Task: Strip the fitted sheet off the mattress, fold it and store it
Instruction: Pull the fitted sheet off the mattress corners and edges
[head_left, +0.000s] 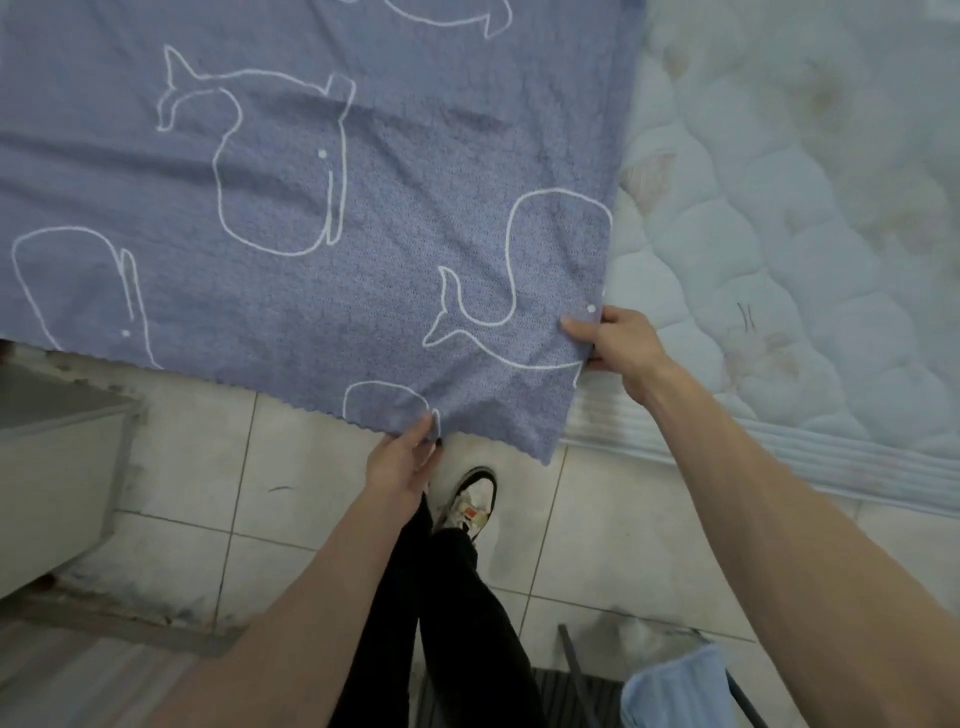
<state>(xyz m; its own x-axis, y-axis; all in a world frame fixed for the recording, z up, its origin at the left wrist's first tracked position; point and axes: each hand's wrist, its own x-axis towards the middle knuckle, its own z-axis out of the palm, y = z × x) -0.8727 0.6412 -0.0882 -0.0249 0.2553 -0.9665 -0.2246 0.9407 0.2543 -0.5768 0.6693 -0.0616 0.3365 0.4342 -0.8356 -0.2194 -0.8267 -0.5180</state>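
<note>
Two bare forearms reach up from six o'clock over black trouser legs (447, 613) and a white-and-black sneaker (470, 501) on the pale tiled floor (613, 530). The left hand (402, 460) has its fingers pinched together on the scalloped lower hem of the lavender-blue fitted sheet with white whale outlines (311, 208), near its corner. The right hand (621, 340), at three o'clock of that corner, is clamped on the sheet's side edge, thumb on top. The sheet spreads toward eleven o'clock, lifted clear of the white quilted mattress (779, 260), bare at two o'clock. A grey-topped cabinet (57, 447) stands at nine o'clock; light blue cloth (675, 691) lies at five o'clock.
</note>
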